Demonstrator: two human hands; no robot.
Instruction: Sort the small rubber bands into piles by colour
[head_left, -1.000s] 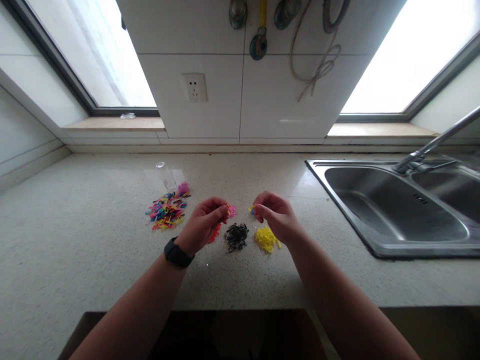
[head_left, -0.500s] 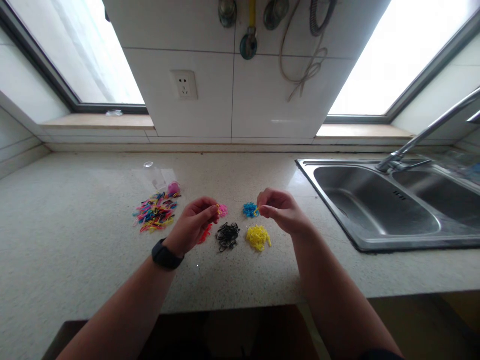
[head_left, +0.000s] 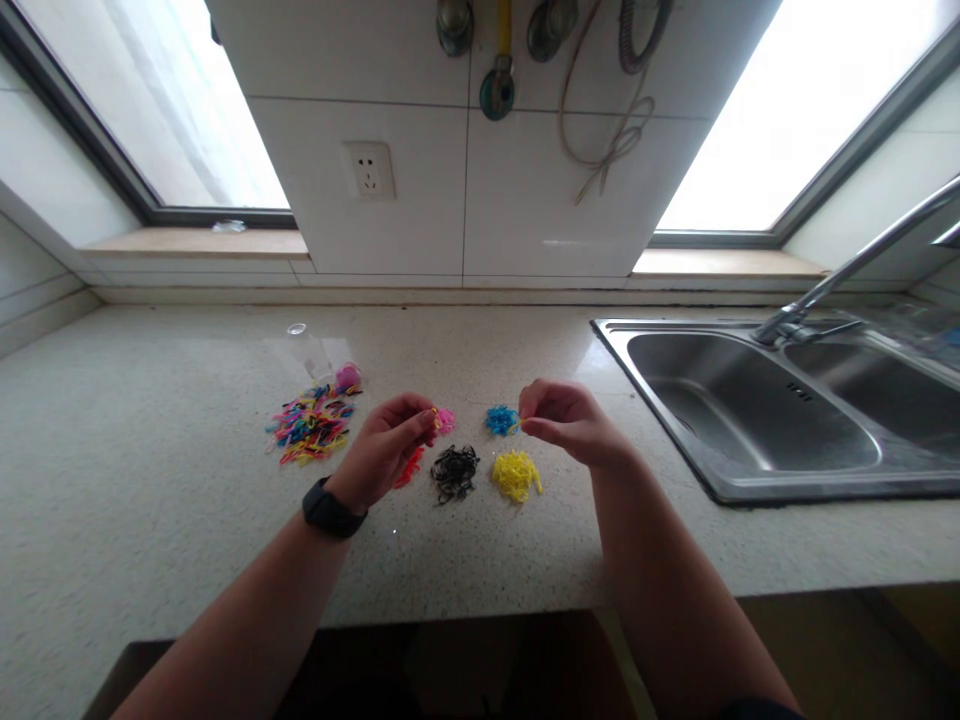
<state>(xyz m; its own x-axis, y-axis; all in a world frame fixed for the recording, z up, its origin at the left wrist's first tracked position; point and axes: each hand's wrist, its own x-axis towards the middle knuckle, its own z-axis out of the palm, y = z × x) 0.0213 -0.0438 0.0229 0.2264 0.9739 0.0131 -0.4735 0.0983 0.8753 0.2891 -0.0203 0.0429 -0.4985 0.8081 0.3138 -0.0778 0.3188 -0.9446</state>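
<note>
My left hand (head_left: 388,442) is closed in a pinch on small yellow rubber bands (head_left: 435,415), just beside a pink pile of bands (head_left: 446,421). My right hand (head_left: 566,424) pinches a single yellow rubber band (head_left: 523,421) over the right edge of a blue pile (head_left: 500,420). Below and between the hands lie a black pile (head_left: 454,473) and a yellow pile (head_left: 515,476). A red pile (head_left: 409,468) is partly hidden by my left hand. Farther left spreads a heap of mixed-colour bands (head_left: 309,425).
Behind the mixed heap lie a clear plastic container (head_left: 307,350) and a pink round object (head_left: 348,377). A steel double sink (head_left: 720,485) with a faucet (head_left: 847,265) is set into the speckled counter (head_left: 187,500) on the right. The tiled wall (head_left: 405,240) rises behind.
My right hand has shifted slightly to the right with its yellow band. The left hand stays almost in place, and the piles look the same.
</note>
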